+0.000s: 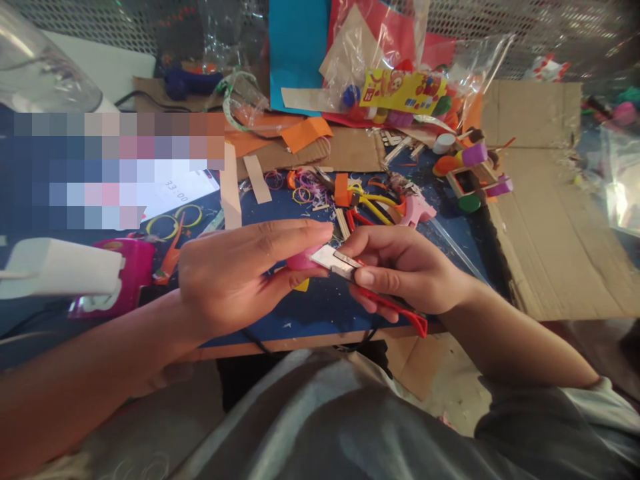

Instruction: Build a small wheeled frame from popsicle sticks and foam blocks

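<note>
Cutter (344, 265) touches pink piece (301, 259); phone (193, 190) shows "33:00".

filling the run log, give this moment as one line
left hand: holding pink piece; right hand: holding red-handled cutter; blade: at pink piece

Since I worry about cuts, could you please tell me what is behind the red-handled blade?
A pink piece, held in the left hand, shows behind the red-handled blade. The hand and blade hide the rest, so its full shape cannot be seen.

Wht charger (63, 268) L, brn cardbd (565, 233) R
</note>
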Demonstrator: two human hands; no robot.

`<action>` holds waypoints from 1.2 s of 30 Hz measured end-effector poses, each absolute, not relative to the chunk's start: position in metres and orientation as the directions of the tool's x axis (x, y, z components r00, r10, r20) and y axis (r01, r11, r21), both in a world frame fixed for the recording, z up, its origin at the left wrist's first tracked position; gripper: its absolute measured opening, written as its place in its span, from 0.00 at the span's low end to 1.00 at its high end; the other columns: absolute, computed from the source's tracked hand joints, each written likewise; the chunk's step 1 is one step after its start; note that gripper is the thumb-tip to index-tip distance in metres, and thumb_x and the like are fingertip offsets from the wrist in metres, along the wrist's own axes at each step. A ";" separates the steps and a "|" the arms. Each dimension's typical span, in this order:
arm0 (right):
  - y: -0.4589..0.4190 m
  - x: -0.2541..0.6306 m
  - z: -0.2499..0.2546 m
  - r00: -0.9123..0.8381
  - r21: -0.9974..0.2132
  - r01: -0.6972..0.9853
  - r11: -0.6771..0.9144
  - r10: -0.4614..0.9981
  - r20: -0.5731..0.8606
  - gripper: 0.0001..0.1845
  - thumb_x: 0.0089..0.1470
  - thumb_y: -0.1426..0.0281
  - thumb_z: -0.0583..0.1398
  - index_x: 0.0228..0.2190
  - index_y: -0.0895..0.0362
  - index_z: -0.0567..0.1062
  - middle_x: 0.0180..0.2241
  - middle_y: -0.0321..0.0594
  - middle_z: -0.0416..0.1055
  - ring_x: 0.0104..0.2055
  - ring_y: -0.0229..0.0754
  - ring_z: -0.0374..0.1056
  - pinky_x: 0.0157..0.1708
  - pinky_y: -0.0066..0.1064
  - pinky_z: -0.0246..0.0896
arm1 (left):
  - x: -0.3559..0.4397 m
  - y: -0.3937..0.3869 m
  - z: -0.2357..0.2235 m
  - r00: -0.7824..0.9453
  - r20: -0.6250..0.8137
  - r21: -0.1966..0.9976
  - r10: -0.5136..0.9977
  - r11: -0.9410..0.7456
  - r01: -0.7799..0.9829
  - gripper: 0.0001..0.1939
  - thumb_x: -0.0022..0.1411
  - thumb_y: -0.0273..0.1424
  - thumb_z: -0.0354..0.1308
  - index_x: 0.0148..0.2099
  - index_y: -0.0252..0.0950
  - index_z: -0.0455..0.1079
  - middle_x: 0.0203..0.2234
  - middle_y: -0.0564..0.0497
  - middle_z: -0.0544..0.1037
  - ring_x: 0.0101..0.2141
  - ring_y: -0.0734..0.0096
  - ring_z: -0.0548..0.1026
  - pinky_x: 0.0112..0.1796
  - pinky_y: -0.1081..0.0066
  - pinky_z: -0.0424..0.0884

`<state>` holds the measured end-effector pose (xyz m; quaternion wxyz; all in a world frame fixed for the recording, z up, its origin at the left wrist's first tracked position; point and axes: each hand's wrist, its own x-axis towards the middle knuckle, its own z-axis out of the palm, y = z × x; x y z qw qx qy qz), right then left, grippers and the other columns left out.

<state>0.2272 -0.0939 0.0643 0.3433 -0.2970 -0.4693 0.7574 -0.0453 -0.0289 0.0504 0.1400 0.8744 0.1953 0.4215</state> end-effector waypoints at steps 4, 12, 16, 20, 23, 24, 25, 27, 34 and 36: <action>-0.094 0.226 0.065 -0.611 -0.884 -0.289 -0.367 0.782 -0.125 0.17 0.74 0.59 0.72 0.47 0.58 0.76 0.26 0.30 0.80 0.13 0.29 0.66 0.14 0.18 0.62 | -0.044 -0.030 0.053 0.565 0.670 0.445 0.481 -0.870 0.213 0.16 0.81 0.37 0.70 0.67 0.48 0.84 0.54 0.51 0.93 0.48 0.58 0.95 0.48 0.66 0.94; -0.093 0.225 0.066 -0.606 -0.868 -0.308 -0.390 0.784 -0.137 0.16 0.74 0.59 0.72 0.46 0.58 0.76 0.26 0.31 0.81 0.13 0.30 0.66 0.14 0.18 0.60 | -0.045 -0.027 0.044 0.539 0.658 0.509 0.525 -0.838 0.195 0.17 0.80 0.42 0.72 0.67 0.53 0.85 0.52 0.51 0.93 0.48 0.57 0.94 0.48 0.63 0.93; -0.095 0.222 0.065 -0.566 -0.887 -0.303 -0.349 0.814 -0.127 0.17 0.74 0.59 0.73 0.48 0.57 0.76 0.26 0.30 0.80 0.14 0.30 0.66 0.14 0.19 0.62 | -0.041 -0.028 0.041 0.461 0.667 0.637 0.585 -0.769 0.054 0.27 0.72 0.42 0.80 0.70 0.47 0.82 0.55 0.48 0.93 0.47 0.59 0.94 0.46 0.68 0.93; -0.096 0.221 0.063 -0.519 -0.900 -0.315 -0.303 0.849 -0.104 0.17 0.74 0.59 0.73 0.50 0.55 0.75 0.27 0.30 0.80 0.16 0.31 0.68 0.15 0.20 0.64 | -0.036 -0.030 0.049 0.452 0.571 0.774 0.685 -0.633 -0.018 0.25 0.69 0.35 0.83 0.64 0.44 0.82 0.55 0.45 0.92 0.47 0.59 0.93 0.45 0.66 0.94; -0.096 0.221 0.062 -0.472 -0.925 -0.303 -0.228 0.879 -0.062 0.17 0.74 0.58 0.72 0.50 0.55 0.76 0.28 0.31 0.79 0.17 0.32 0.68 0.16 0.21 0.65 | -0.033 -0.027 0.051 0.420 0.592 0.769 0.688 -0.638 -0.039 0.18 0.73 0.36 0.79 0.61 0.44 0.84 0.50 0.46 0.92 0.43 0.63 0.92 0.43 0.66 0.93; -0.096 0.221 0.061 -0.451 -0.939 -0.293 -0.183 0.892 -0.033 0.17 0.75 0.57 0.71 0.49 0.56 0.77 0.27 0.30 0.77 0.18 0.32 0.68 0.16 0.22 0.64 | -0.032 -0.026 0.051 0.405 0.601 0.768 0.690 -0.638 -0.054 0.17 0.75 0.37 0.78 0.61 0.44 0.84 0.49 0.47 0.92 0.41 0.64 0.91 0.41 0.68 0.92; -0.096 0.221 0.061 -0.419 -0.953 -0.277 -0.120 0.908 0.007 0.17 0.75 0.56 0.71 0.49 0.56 0.78 0.27 0.30 0.76 0.18 0.32 0.68 0.17 0.22 0.62 | -0.032 -0.025 0.049 0.393 0.610 0.768 0.688 -0.636 -0.077 0.15 0.77 0.39 0.76 0.61 0.44 0.85 0.47 0.47 0.91 0.39 0.66 0.90 0.39 0.70 0.90; -0.096 0.222 0.061 -0.320 -0.973 -0.226 0.041 0.941 0.114 0.19 0.71 0.55 0.74 0.48 0.57 0.82 0.26 0.30 0.74 0.20 0.33 0.68 0.18 0.23 0.61 | -0.032 -0.024 0.047 0.370 0.605 0.782 0.705 -0.614 -0.109 0.14 0.81 0.42 0.70 0.61 0.43 0.86 0.43 0.48 0.90 0.35 0.69 0.88 0.33 0.72 0.87; -0.092 0.219 0.059 -0.129 -0.856 0.147 0.495 0.868 0.480 0.10 0.66 0.64 0.78 0.46 0.55 0.90 0.28 0.35 0.79 0.27 0.38 0.73 0.30 0.31 0.71 | -0.026 -0.034 0.047 0.398 0.583 0.792 0.708 -0.605 -0.083 0.13 0.83 0.46 0.65 0.56 0.44 0.78 0.38 0.49 0.83 0.31 0.68 0.83 0.27 0.69 0.80; -0.089 0.216 0.057 -0.152 -0.768 0.170 0.618 0.786 0.599 0.09 0.67 0.68 0.78 0.47 0.55 0.91 0.34 0.40 0.84 0.34 0.41 0.79 0.38 0.34 0.78 | -0.024 -0.035 0.045 0.436 0.613 0.753 0.659 -0.654 -0.070 0.11 0.82 0.46 0.64 0.55 0.46 0.74 0.38 0.48 0.81 0.32 0.66 0.83 0.28 0.68 0.80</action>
